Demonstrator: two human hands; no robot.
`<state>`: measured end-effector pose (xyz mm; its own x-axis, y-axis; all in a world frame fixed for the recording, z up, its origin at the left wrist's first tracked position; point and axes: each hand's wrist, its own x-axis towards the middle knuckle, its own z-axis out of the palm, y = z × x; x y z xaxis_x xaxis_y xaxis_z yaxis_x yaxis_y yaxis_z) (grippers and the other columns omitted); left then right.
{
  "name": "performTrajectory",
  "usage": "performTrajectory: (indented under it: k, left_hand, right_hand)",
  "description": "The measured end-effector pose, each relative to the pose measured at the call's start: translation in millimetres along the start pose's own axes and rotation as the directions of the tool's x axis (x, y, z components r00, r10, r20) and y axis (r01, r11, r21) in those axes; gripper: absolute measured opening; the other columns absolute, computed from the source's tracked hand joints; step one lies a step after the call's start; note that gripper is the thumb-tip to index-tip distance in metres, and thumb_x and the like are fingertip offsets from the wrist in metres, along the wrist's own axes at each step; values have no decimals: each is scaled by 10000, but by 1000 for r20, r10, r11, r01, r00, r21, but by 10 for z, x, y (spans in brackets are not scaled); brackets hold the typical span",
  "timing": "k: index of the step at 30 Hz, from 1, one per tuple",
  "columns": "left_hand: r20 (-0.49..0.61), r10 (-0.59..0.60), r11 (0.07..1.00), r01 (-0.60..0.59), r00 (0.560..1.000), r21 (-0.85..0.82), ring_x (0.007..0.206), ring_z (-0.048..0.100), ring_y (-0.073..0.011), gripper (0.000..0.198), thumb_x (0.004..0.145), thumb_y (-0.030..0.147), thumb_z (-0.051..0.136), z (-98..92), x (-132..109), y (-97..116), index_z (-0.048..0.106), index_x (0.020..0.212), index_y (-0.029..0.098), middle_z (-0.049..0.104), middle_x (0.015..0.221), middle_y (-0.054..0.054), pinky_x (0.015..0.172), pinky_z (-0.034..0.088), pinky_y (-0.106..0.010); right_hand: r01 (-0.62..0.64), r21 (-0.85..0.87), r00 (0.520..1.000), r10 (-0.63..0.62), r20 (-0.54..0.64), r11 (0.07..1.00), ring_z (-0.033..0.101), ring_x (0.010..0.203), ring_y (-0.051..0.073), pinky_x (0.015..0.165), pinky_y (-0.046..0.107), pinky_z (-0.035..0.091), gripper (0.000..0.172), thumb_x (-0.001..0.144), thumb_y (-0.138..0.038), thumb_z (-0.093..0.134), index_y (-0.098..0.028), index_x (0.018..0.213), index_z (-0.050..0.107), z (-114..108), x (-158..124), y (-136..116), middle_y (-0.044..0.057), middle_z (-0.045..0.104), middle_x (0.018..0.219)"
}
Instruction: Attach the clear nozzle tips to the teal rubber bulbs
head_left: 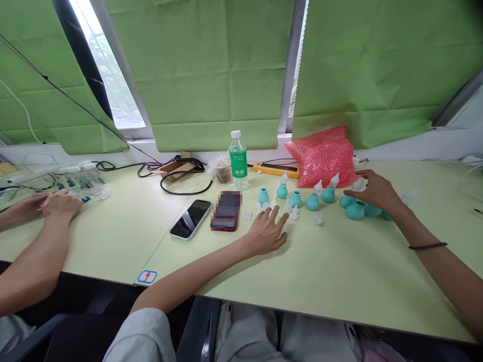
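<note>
My left hand (266, 232) rests low over the table, palm down with fingers spread, holding nothing. By its fingertips lie small translucent plastic pieces (294, 213). My right hand (375, 191) is above a cluster of turquoise rubber bulbs (355, 210), thumb and forefinger apart. A translucent tip (359, 184) shows in the gap between them; I see no firm grip on it. Between my hands, several turquoise bulbs stand upright. Some carry clear pointed nozzles, such as the bulb (328, 194) near the red bag; others, like the bulb (263, 195) at left, have open necks.
A red bubble-wrap bag (324, 160), a yellow tool (277, 170) and a water bottle (238, 163) stand behind. Two phones, one white-edged (190, 219) and one red-edged (226, 211), lie left. Black cable (184, 192) loops behind them. A co-worker's hands (60, 205) handle clear parts far left.
</note>
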<state>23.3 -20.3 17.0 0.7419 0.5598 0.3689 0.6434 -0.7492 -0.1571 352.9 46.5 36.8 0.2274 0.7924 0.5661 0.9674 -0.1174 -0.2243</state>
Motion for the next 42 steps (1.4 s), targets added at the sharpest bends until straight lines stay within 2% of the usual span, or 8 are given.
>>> performTrajectory:
  k: [3,6,8,12,21,31,37,42]
  left_hand:
    - [32,7,999,-6,999,-35,1057,332,-276,452,793,370,273,115,-8,11,284,1185,146,314,1196,-155,813,325,-401]
    - [80,36,997,-31,996,-66,1019,362,-234,350,814,313,241,169,-47,8,362,1107,163,397,1096,-120,808,342,-367]
    - [100,52,996,-45,994,-75,989,378,-212,299,817,272,241,177,-52,-8,408,1038,160,433,1020,-106,798,356,-341]
    - [148,34,997,-24,988,-69,903,415,-188,225,805,220,274,191,-28,-69,461,904,143,471,887,-94,744,393,-303]
    - [170,-127,992,129,977,-1,890,429,-201,223,788,141,304,232,-3,-188,485,917,147,489,911,-99,606,434,-272]
    - [52,-126,963,135,991,-233,859,496,-159,259,768,110,352,361,8,-297,565,905,162,568,891,-61,699,437,-262]
    - [-70,-116,897,74,991,-436,823,531,-139,253,759,146,382,418,9,-316,560,939,145,582,915,-62,737,431,-254]
    - [-89,-165,921,122,982,-369,880,506,-163,305,773,186,382,381,19,-288,488,1057,158,581,948,-63,736,429,-280]
  right_hand:
    - [168,18,952,-158,-263,986,427,954,238,723,318,340,603,525,-401,617,-132,1035,440,-135,-87,-171,153,488,985]
    - [346,30,811,-283,-512,938,399,1011,225,823,331,323,418,605,-313,571,-131,963,458,-234,-231,-424,142,483,1000]
    - [499,18,761,-427,-489,867,453,929,205,798,312,358,286,643,-256,539,-139,896,477,-241,-364,-607,116,527,915]
    - [687,18,718,-675,-170,727,498,806,193,667,283,413,168,697,-239,475,-150,834,517,-106,-627,-868,86,550,841]
    - [640,200,726,-669,159,742,504,832,213,671,329,428,210,733,-241,423,-161,893,533,256,-868,-889,88,559,840]
    - [361,472,870,-473,141,805,516,685,154,659,306,430,334,685,-257,495,-174,1008,475,335,-960,-990,42,564,829]
    - [356,518,844,-506,179,778,519,651,144,622,278,413,157,717,-262,467,-196,808,577,303,-958,-1016,22,570,702]
    - [302,571,856,-480,190,763,508,597,126,574,254,400,205,671,-321,532,-183,815,579,278,-993,-1133,13,563,664]
